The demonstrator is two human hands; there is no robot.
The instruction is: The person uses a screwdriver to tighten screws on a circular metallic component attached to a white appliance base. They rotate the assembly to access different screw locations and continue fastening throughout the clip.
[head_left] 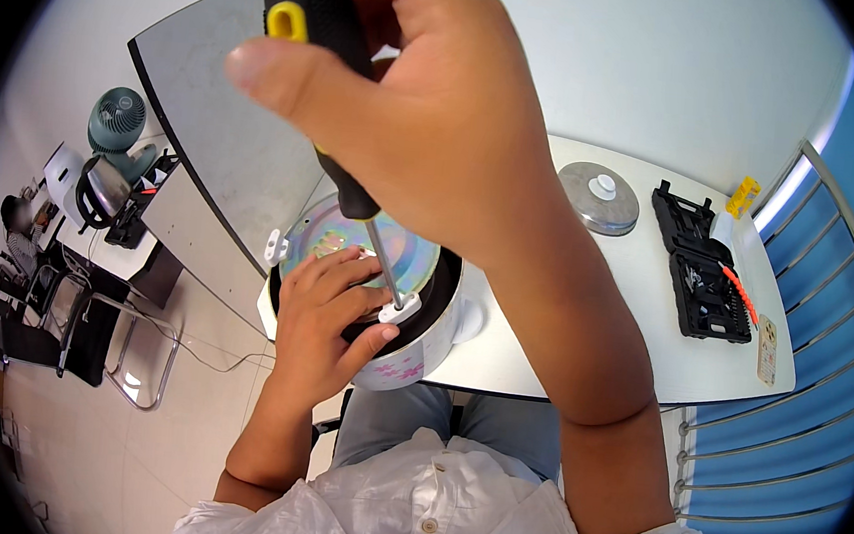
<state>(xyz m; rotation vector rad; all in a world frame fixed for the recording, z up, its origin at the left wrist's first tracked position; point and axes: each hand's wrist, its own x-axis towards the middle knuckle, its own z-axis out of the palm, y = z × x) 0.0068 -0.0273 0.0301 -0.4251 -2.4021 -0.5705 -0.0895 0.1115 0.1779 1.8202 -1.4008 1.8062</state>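
Head view: right hand (430,107) grips screwdriver (344,110) steeply, tip down-right on white foot (399,312); left hand (328,319) clasps cooker (410,356).

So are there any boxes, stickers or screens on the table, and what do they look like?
Tool case: open on the table's right side, black, rectangular, with an orange-handled tool inside.
Card: flat by the table's right edge, past the case; small, tan rectangle with marks too small to tell.
Yellow item: at the far right corner; small and blocky, kind unclear.
No screens in view.
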